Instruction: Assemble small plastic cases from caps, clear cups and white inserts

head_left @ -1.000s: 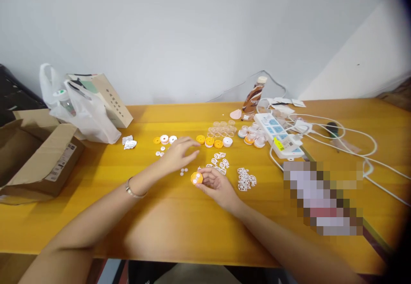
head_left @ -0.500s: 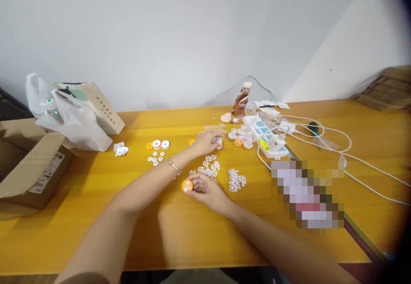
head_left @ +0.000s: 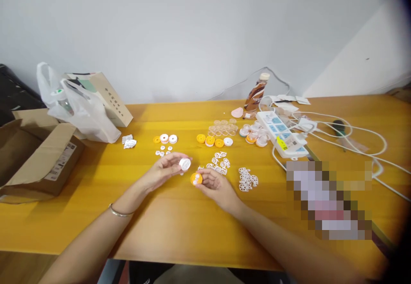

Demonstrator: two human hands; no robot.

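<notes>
My left hand [head_left: 167,170] pinches a small white round cap [head_left: 184,163] just above the yellow table [head_left: 180,228]. My right hand [head_left: 215,184] grips an orange round piece [head_left: 196,178] with small white bits in it, a little to the right of the white cap. The two parts are close but apart. White lattice pieces [head_left: 220,162] lie just behind my right hand, and another pile of them [head_left: 246,179] lies to its right. A row of orange and white caps [head_left: 214,141] sits further back, with another small group [head_left: 165,139] to the left.
A cardboard box [head_left: 35,155] and a white plastic bag [head_left: 78,112] stand at the left. A power strip [head_left: 284,134] with white cables [head_left: 353,138], a brown bottle [head_left: 255,95] and clear rings [head_left: 222,127] sit at the back right. A blurred patch covers the right front.
My left hand reached to the back row of caps, took a white one and came back beside the orange piece. My right hand stayed put with the orange piece.
</notes>
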